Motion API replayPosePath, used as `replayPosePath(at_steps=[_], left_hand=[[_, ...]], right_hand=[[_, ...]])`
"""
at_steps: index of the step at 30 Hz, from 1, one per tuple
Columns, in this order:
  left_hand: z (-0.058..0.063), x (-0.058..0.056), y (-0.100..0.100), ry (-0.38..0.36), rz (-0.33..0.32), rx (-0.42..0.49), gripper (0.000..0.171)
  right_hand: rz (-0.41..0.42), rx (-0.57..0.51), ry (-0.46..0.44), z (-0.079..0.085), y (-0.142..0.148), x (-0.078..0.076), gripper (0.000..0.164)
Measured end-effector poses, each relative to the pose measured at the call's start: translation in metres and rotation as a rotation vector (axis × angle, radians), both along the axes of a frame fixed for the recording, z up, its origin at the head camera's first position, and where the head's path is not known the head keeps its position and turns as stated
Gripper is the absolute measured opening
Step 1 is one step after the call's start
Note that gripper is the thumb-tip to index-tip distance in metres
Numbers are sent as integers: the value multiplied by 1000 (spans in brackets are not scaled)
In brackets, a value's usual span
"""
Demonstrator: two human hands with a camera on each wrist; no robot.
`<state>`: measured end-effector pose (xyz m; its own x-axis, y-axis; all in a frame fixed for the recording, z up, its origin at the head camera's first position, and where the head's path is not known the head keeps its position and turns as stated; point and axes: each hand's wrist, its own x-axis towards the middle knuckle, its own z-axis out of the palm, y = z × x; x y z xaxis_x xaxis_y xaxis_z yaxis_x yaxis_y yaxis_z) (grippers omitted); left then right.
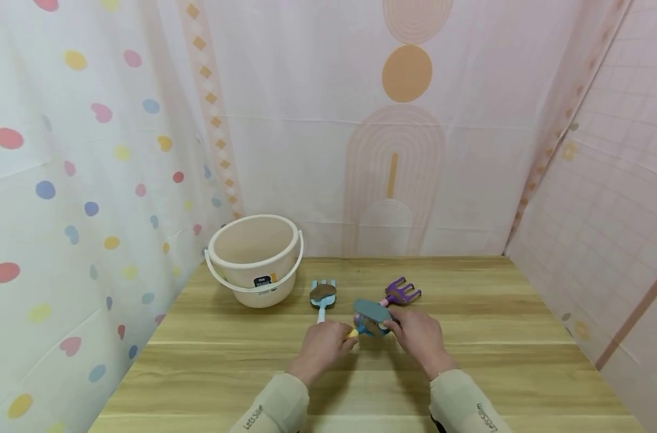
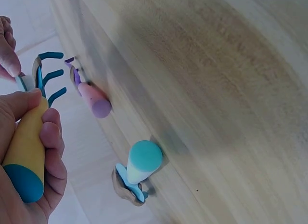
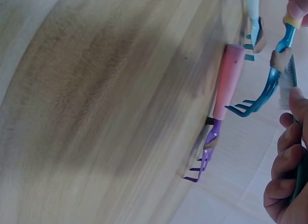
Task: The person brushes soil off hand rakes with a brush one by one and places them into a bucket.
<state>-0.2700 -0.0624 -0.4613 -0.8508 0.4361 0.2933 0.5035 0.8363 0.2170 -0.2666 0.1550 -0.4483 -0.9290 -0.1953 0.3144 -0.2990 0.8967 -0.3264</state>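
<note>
My left hand [image 1: 320,346] grips the yellow handle [image 2: 26,142] of a small garden rake [image 3: 272,82] with blue tines, held up off the tabletop. Brown, mud-like stuff clings to its head. In my right hand [image 1: 419,337] is a grey-blue scrub brush [image 1: 371,309], its pale bristles [image 3: 287,84] against the rake's head. Just beyond the hands lies a purple rake [image 1: 403,292] with a pink handle [image 3: 229,79], bearing a brown patch. A light blue rake [image 1: 323,293] with a large brown lump rests on the table ahead of my left hand.
A cream bucket [image 1: 258,264] with its white handle hanging at the front stands at the back left of the wooden table [image 1: 485,355]. Patterned curtains [image 1: 290,150] surround the table at the back and sides.
</note>
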Motion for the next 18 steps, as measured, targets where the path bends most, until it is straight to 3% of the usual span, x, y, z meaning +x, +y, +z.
replayPosePath(at_steps=[12,18], left_hand=[[0,2,0,-27,-11,40,31],[1,1,-2,-39,22,66,23]], right_hand=[[-124,22,17,-5,6,-5,37],[-91,-75,59,0,8,-4,37]])
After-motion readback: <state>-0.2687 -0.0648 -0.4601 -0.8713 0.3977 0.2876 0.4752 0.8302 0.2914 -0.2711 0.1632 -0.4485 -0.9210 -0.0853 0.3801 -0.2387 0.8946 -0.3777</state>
